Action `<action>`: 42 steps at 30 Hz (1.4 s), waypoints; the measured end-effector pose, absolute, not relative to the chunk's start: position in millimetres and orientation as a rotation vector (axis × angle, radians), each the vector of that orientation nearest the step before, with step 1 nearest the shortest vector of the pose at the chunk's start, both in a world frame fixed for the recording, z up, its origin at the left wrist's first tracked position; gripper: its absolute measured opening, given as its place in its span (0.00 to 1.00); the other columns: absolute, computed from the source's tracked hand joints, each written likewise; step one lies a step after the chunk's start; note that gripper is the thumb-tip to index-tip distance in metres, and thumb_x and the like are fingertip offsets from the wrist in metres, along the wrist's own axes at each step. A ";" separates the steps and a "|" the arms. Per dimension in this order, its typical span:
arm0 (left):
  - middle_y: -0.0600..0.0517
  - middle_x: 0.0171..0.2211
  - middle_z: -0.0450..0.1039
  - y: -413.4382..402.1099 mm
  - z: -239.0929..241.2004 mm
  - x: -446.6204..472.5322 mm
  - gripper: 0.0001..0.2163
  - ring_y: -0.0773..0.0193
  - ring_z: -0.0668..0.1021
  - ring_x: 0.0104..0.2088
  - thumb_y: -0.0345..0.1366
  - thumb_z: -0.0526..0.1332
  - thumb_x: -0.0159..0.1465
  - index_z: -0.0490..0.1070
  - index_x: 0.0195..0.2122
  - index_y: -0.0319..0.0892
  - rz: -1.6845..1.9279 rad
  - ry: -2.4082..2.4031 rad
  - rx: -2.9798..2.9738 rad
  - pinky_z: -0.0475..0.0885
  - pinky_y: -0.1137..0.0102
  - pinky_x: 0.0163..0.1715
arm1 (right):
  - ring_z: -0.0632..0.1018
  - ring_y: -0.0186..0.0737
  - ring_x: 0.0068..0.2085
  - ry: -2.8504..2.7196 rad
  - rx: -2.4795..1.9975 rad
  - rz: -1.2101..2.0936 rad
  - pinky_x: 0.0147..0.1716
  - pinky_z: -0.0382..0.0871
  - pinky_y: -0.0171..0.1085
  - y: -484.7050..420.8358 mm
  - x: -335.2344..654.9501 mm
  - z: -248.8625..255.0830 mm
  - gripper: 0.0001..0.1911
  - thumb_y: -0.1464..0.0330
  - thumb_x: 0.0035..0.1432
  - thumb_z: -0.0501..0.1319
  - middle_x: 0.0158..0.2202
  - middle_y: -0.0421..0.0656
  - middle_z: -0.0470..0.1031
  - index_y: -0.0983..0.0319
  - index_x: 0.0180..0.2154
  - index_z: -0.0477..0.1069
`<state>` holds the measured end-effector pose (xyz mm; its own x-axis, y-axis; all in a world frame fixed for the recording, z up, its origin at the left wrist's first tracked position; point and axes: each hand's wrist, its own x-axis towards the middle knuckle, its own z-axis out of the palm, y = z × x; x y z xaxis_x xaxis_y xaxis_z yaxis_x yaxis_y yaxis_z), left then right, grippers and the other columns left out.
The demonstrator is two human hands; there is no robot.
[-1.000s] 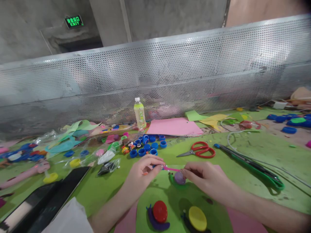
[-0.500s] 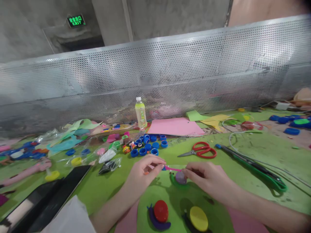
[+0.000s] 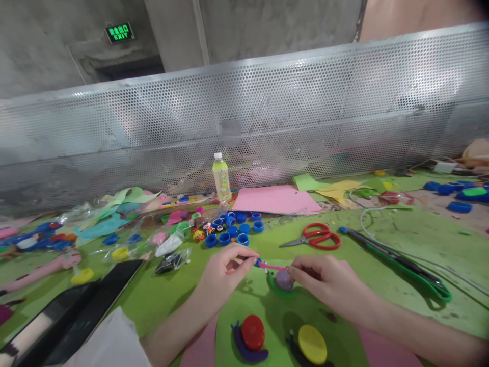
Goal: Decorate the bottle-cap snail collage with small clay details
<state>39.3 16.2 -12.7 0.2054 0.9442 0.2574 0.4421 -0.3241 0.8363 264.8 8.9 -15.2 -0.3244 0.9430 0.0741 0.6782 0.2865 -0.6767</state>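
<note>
Bright pink, a narrow, smooth strip [image 3: 272, 266] runs almost level between the two hands, thin as a cord and dipping slightly toward its right end. It is held over a green work surface [image 3: 191, 285], beyond a figure with a curved green body [image 3: 278, 290] and a round lavender shell [image 3: 284, 280]. A small dark-blue piece [image 3: 257, 263] shows at the strip's left end, close against the fingertips.

Both ends of the strip are covered by fingers, so its full length cannot be read, and most of the blue piece is hidden too; whether the two are joined is unclear. The right hand partly covers the lavender shell. Nearer the viewer, a figure with a yellow disc shell [image 3: 312, 344] and a black body is cut by the lower edge, while one with a red round shell [image 3: 252, 332] and a purple body [image 3: 248, 351] shows whole.

The left hand [image 3: 232, 266] has thumb and forefinger pressed together on the strip's left end. The right hand [image 3: 324, 272] pinches the other end between thumb and forefinger, its remaining fingers curled in.
</note>
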 end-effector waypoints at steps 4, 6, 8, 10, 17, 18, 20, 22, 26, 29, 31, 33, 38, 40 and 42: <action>0.51 0.40 0.77 17.6 -14.6 39.5 0.06 0.60 0.78 0.38 0.36 0.60 0.63 0.77 0.36 0.45 1.054 1.293 1.867 0.72 0.69 0.36 | 0.61 0.33 0.21 -2.102 -1.445 0.742 0.21 0.48 0.33 9.0 265.1 -16.7 0.17 0.62 0.62 0.52 0.18 0.35 0.60 0.60 0.23 0.66; 0.51 0.39 0.77 17.3 -13.7 40.2 0.06 0.60 0.78 0.38 0.35 0.60 0.63 0.77 0.35 0.45 1.056 1.298 1.867 0.72 0.69 0.36 | 0.61 0.33 0.22 -2.106 -1.440 0.731 0.22 0.49 0.33 9.3 264.8 -16.9 0.17 0.63 0.62 0.52 0.18 0.35 0.60 0.60 0.24 0.67; 0.51 0.39 0.78 16.4 -12.3 40.8 0.06 0.60 0.78 0.38 0.35 0.60 0.63 0.77 0.35 0.45 1.055 1.299 1.873 0.71 0.69 0.36 | 0.61 0.33 0.22 -2.110 -1.437 0.723 0.22 0.49 0.33 9.6 264.2 -16.6 0.16 0.63 0.62 0.52 0.19 0.35 0.61 0.60 0.24 0.68; 0.51 0.39 0.78 15.8 -11.0 40.9 0.06 0.60 0.78 0.38 0.35 0.60 0.63 0.78 0.35 0.45 1.050 1.298 1.877 0.72 0.69 0.36 | 0.61 0.33 0.22 -2.112 -1.435 0.716 0.22 0.49 0.33 9.8 263.6 -16.1 0.16 0.63 0.62 0.52 0.18 0.35 0.61 0.60 0.24 0.67; 0.51 0.39 0.78 17.2 -11.1 40.2 0.06 0.59 0.78 0.38 0.35 0.60 0.62 0.78 0.34 0.45 1.062 1.318 1.868 0.72 0.69 0.36 | 0.61 0.33 0.21 -2.112 -1.439 0.707 0.22 0.48 0.33 8.9 263.6 -15.1 0.16 0.63 0.61 0.52 0.18 0.35 0.61 0.60 0.24 0.68; 0.51 0.39 0.78 17.3 -11.4 40.2 0.06 0.59 0.78 0.38 0.35 0.60 0.62 0.78 0.34 0.45 1.064 1.320 1.867 0.72 0.69 0.36 | 0.61 0.33 0.21 -2.112 -1.439 0.710 0.22 0.48 0.33 8.7 263.7 -15.2 0.16 0.63 0.62 0.52 0.18 0.35 0.61 0.60 0.24 0.68; 0.52 0.39 0.78 17.0 -12.2 40.2 0.06 0.60 0.78 0.37 0.35 0.61 0.62 0.78 0.34 0.45 1.072 1.320 1.863 0.72 0.69 0.35 | 0.60 0.33 0.22 -2.110 -1.437 0.716 0.22 0.48 0.33 8.6 263.9 -15.6 0.16 0.63 0.62 0.52 0.18 0.35 0.60 0.60 0.23 0.68; 0.51 0.39 0.78 16.6 -13.0 40.0 0.06 0.60 0.79 0.37 0.34 0.61 0.62 0.78 0.35 0.45 1.085 1.317 1.856 0.72 0.69 0.35 | 0.60 0.33 0.22 -2.109 -1.434 0.725 0.22 0.48 0.33 8.6 264.0 -16.1 0.17 0.63 0.62 0.52 0.18 0.35 0.60 0.60 0.24 0.68; 0.51 0.38 0.78 17.3 -13.6 38.7 0.05 0.60 0.79 0.39 0.34 0.61 0.61 0.77 0.34 0.44 1.142 1.303 1.829 0.74 0.69 0.39 | 0.60 0.33 0.22 -2.105 -1.432 0.747 0.22 0.48 0.33 8.8 264.3 -16.1 0.16 0.62 0.62 0.52 0.19 0.34 0.60 0.60 0.25 0.69; 0.52 0.36 0.78 22.6 -15.3 39.0 0.05 0.60 0.80 0.38 0.33 0.61 0.61 0.77 0.33 0.44 1.179 1.302 1.809 0.75 0.68 0.40 | 0.62 0.34 0.23 -2.104 -1.418 0.750 0.22 0.50 0.33 8.0 265.2 -14.7 0.17 0.62 0.63 0.51 0.20 0.35 0.62 0.60 0.26 0.69; 0.51 0.35 0.78 29.9 -18.2 40.9 0.05 0.60 0.80 0.36 0.33 0.61 0.61 0.77 0.33 0.43 1.194 1.306 1.789 0.76 0.68 0.38 | 0.63 0.34 0.24 -2.099 -1.412 0.747 0.23 0.50 0.33 7.4 265.6 -13.7 0.17 0.62 0.64 0.51 0.20 0.35 0.62 0.60 0.26 0.68; 0.50 0.35 0.78 38.7 -22.0 43.6 0.04 0.60 0.81 0.36 0.33 0.61 0.62 0.77 0.34 0.42 1.203 1.305 1.779 0.77 0.66 0.38 | 0.63 0.34 0.23 -2.094 -1.414 0.743 0.23 0.50 0.33 7.3 265.6 -13.1 0.18 0.61 0.64 0.50 0.20 0.35 0.60 0.61 0.25 0.67; 0.50 0.38 0.79 50.4 -27.4 44.9 0.04 0.60 0.80 0.40 0.33 0.63 0.63 0.75 0.37 0.38 1.187 1.294 1.783 0.75 0.58 0.45 | 0.62 0.33 0.23 -2.092 -1.393 0.715 0.22 0.49 0.32 10.9 264.7 -13.2 0.17 0.63 0.63 0.51 0.20 0.35 0.59 0.61 0.23 0.64; 0.49 0.38 0.80 48.8 -26.6 42.4 0.06 0.58 0.80 0.41 0.35 0.63 0.63 0.76 0.37 0.39 1.189 1.300 1.762 0.74 0.58 0.46 | 0.62 0.32 0.23 -2.096 -1.378 0.689 0.22 0.50 0.32 13.0 264.7 -14.3 0.17 0.63 0.64 0.51 0.20 0.35 0.60 0.61 0.23 0.64; 0.48 0.38 0.81 45.6 -24.8 39.9 0.07 0.56 0.81 0.41 0.37 0.63 0.62 0.76 0.36 0.40 1.195 1.312 1.726 0.74 0.60 0.47 | 0.62 0.32 0.22 -2.101 -1.367 0.655 0.21 0.50 0.31 14.9 265.2 -16.5 0.17 0.63 0.64 0.51 0.19 0.35 0.60 0.61 0.23 0.65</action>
